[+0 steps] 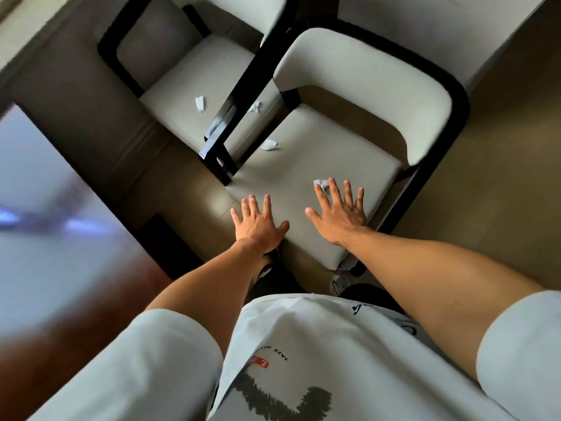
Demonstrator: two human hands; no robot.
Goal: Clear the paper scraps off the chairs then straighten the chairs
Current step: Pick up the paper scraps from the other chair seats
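Two cream-cushioned chairs with black frames stand side by side. On the near chair (309, 165) lie two crumpled white paper scraps, one at the seat's left edge (269, 144) and one near the front (321, 183). My right hand (338, 212) hovers spread and flat over this seat, its fingertips at the front scrap. My left hand (258, 221) is spread open over the seat's front left corner. The far chair (182, 95) holds a scrap on its seat (200, 103) and another (253, 106) partly hidden behind the black arm rails.
A glossy reddish-brown table (45, 238) fills the left side, blurred. The black arm rails (230, 117) of the two chairs stand close together. Brown floor (491, 183) lies to the right of the near chair. My feet show below the near seat's front edge.
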